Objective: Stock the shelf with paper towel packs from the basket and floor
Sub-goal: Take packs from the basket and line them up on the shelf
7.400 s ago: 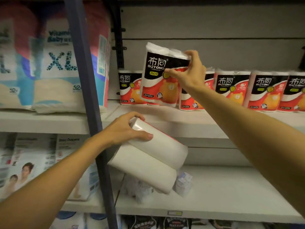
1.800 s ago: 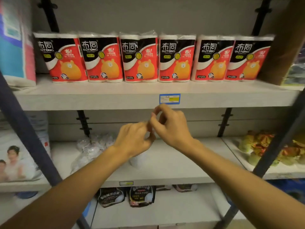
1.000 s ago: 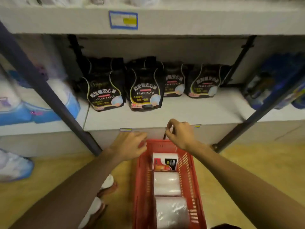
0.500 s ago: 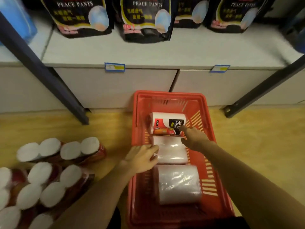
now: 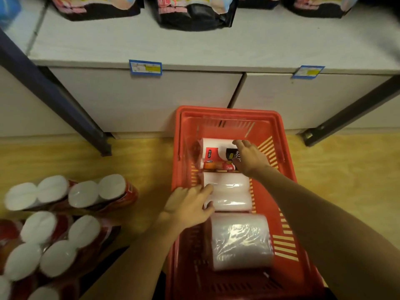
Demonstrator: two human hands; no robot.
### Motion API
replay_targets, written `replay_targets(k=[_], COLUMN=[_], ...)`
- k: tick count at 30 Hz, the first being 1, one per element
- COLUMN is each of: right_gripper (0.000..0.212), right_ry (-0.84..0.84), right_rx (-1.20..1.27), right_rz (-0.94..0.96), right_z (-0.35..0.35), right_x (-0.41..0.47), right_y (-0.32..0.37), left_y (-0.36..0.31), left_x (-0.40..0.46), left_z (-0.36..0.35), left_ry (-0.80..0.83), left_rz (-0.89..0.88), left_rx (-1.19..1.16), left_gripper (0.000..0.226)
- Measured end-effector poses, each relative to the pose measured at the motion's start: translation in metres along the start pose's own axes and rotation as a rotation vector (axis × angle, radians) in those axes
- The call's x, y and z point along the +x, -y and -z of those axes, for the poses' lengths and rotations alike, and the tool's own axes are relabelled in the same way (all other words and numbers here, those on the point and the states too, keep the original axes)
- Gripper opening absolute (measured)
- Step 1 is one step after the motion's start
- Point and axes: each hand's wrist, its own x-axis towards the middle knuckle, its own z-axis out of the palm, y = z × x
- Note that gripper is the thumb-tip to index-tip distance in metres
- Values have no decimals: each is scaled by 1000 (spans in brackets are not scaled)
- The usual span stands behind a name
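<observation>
Hands touching packs in basket.

Yellow wood-look floor, pale grey base panel, dark upright post, dim light
</observation>
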Motion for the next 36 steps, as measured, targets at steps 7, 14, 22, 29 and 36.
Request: replay_targets(k=[7,14,22,29,36], right_gripper=[57,72,89,75,84], right_ry=[-18,39,89,173,117], right_rx=[-23,-77,-216,-298,-241], right_rz=[71,106,144,166,183], right_z=[0,-21,-37,-54,-45], right_x=[23,43,54,55,59], right_y=[-6,-14,-29,-27,-31], left_y=[-13,-36,-24,-9,-7], left_x=[13,22,50,74,100], left_z=[-2,-26,-58,-79,-95], left_ry=[118,179,250,317,301], left_rz=[99,81,169,173,189], left_rx=[139,82,78,152,149], left_gripper=[46,44,42,39,43])
